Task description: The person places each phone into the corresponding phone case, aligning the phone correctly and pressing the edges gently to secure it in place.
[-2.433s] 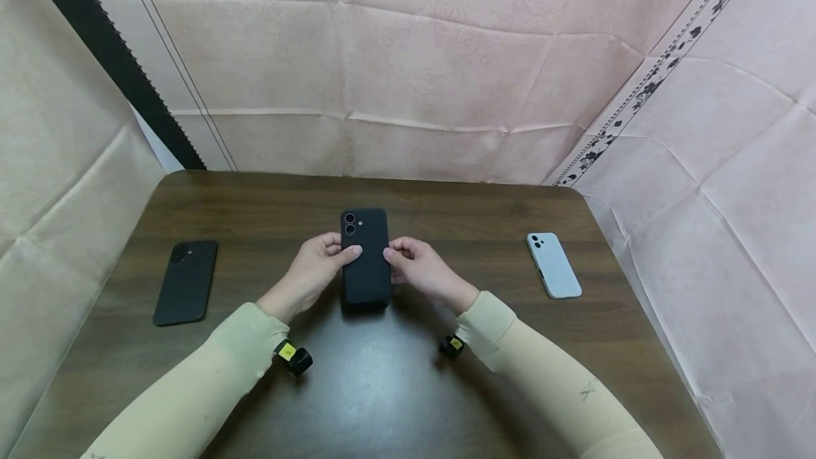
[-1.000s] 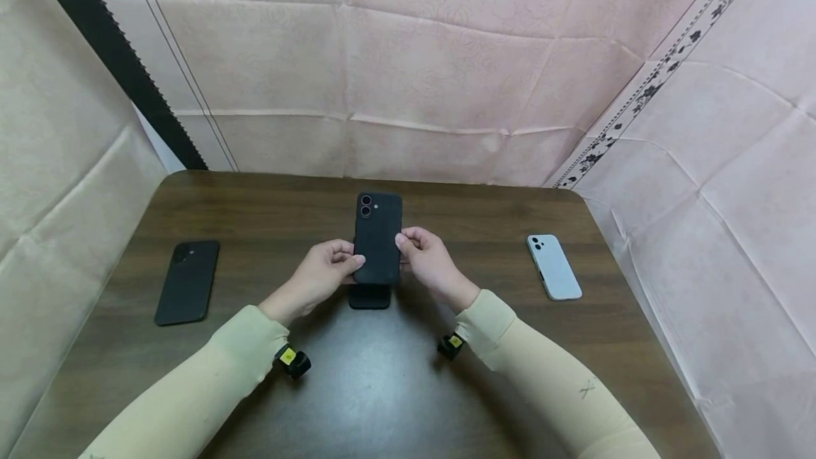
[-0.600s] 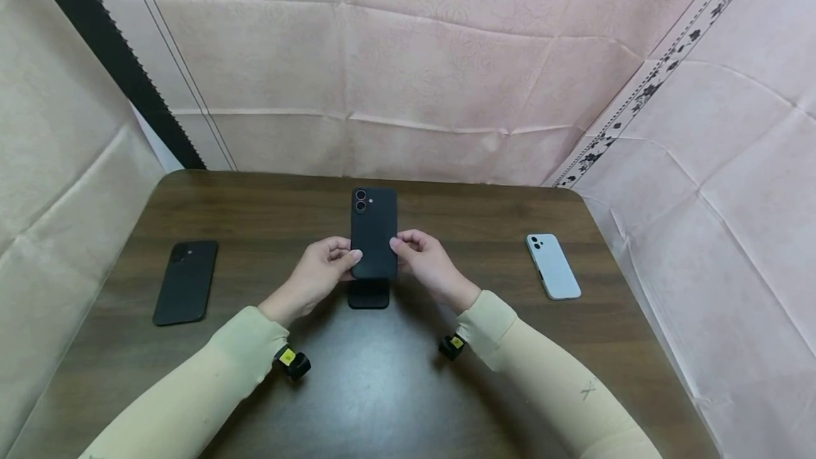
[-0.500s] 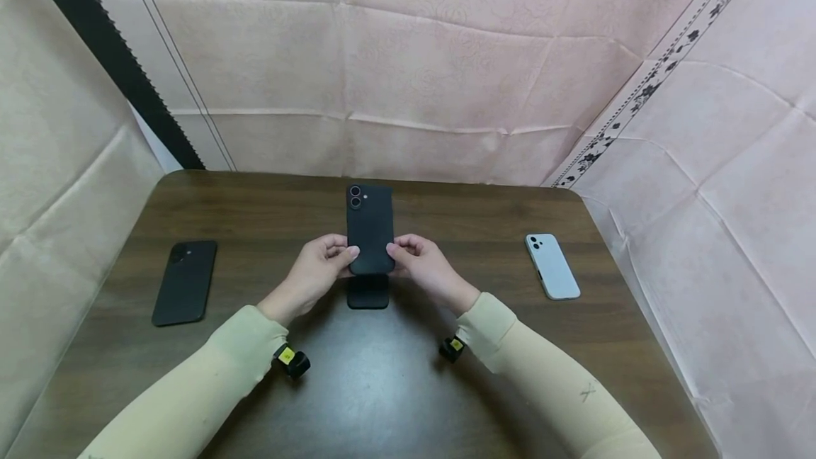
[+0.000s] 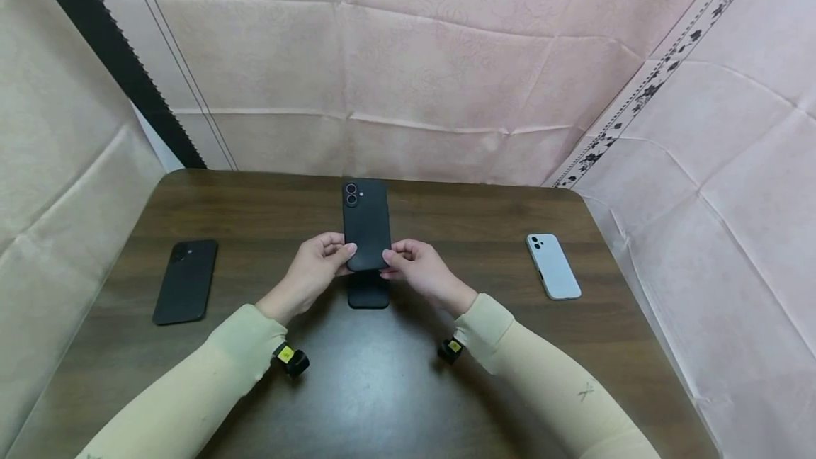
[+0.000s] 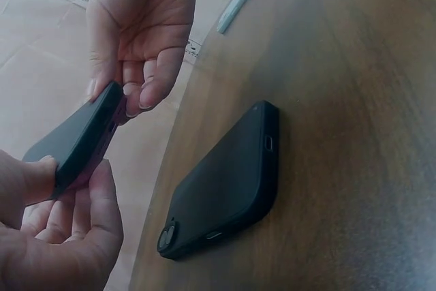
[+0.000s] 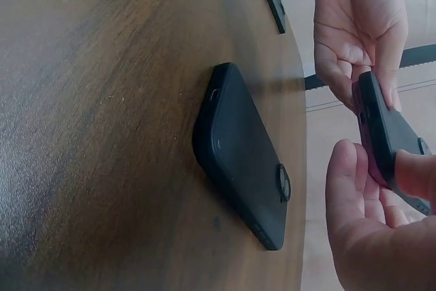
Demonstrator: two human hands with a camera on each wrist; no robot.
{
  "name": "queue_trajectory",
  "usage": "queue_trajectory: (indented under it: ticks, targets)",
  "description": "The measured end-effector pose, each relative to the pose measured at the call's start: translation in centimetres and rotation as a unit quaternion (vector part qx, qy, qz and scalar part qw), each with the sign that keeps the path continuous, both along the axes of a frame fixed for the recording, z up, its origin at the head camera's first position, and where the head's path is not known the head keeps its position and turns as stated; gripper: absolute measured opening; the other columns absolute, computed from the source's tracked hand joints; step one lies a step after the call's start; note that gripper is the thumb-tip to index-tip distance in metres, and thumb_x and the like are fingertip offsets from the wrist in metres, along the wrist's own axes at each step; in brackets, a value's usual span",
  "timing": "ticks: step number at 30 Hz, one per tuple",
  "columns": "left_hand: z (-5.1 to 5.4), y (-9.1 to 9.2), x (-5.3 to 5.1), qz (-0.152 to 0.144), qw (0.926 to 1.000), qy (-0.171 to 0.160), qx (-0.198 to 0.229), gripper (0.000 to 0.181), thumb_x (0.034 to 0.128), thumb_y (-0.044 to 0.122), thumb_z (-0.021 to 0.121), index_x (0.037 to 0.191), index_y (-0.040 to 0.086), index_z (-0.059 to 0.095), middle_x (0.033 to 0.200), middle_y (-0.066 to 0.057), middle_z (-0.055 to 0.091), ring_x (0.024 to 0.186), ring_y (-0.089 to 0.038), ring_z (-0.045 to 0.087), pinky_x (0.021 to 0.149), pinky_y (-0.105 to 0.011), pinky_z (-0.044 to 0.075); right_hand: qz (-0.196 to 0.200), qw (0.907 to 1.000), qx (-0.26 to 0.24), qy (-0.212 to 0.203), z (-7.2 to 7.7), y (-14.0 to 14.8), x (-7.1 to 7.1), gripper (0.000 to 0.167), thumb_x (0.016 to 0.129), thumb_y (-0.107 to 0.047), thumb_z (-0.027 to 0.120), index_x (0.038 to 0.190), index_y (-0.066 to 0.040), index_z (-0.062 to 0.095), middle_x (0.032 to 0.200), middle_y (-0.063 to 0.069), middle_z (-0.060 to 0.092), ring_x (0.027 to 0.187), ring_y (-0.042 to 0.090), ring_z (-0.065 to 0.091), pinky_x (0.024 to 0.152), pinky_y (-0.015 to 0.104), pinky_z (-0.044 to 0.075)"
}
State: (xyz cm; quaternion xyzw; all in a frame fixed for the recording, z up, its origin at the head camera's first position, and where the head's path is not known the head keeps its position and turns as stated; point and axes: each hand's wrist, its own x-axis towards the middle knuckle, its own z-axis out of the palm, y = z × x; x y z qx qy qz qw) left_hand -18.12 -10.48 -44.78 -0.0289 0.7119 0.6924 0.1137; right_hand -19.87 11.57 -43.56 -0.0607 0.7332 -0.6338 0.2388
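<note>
Both hands hold a dark phone (image 5: 366, 222) above the table, its two-lens camera side up. My left hand (image 5: 319, 264) pinches its near left edge, thumb on the back. With the thumb likewise on top, my right hand (image 5: 423, 271) grips the near right edge. In the left wrist view, the underside of the held phone (image 6: 75, 141) has a pinkish tint, partly hidden by fingers. Beneath it a second black phone (image 5: 368, 292) lies on the table, apart from the held one; its camera end shows in the right wrist view (image 7: 238, 155).
On the brown table (image 5: 382, 388), another black phone (image 5: 186, 282) lies back up at the left. A pale blue phone (image 5: 553, 265) lies back up at the right. Pale cloth (image 5: 433, 76) hangs behind the table's far edge.
Held between both hands, the dark phone has gone up and away from me, uncovering more of the near end of the phone beneath. Lately it has also drifted left. The side phones stayed put.
</note>
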Motion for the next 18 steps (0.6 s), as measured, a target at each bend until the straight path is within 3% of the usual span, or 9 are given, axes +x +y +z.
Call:
queue_trajectory:
  ticks: [14, 18]
  targets:
    - [0.33, 0.04, 0.00, -0.009, 1.0000, -0.001, -0.004, 0.032, 0.0948, 0.025, 0.063, 0.119, 0.004, 0.058, 0.110, -0.015, 0.065, 0.094, -0.026, 0.067, 0.081, -0.031, 0.055, 0.000, 0.9999, 0.001, 0.013, 0.13, -0.10, 0.02, 0.021, 0.097, -0.018, 0.061, 0.107, 0.000, 0.060, 0.108, 0.025, 0.063, 0.095, 0.036, 0.067, 0.093, 0.050, 0.048]
    - [0.48, 0.03, 0.04, -0.010, 0.9999, 0.000, -0.003, 0.032, 0.0948, 0.025, 0.063, 0.119, 0.004, 0.058, 0.110, -0.015, 0.065, 0.095, -0.026, 0.067, 0.081, -0.031, 0.055, -0.006, 0.9999, -0.001, 0.012, 0.12, -0.13, 0.07, 0.022, 0.097, -0.020, 0.061, 0.107, 0.000, 0.060, 0.105, 0.021, 0.065, 0.094, 0.035, 0.067, 0.093, 0.051, 0.047]
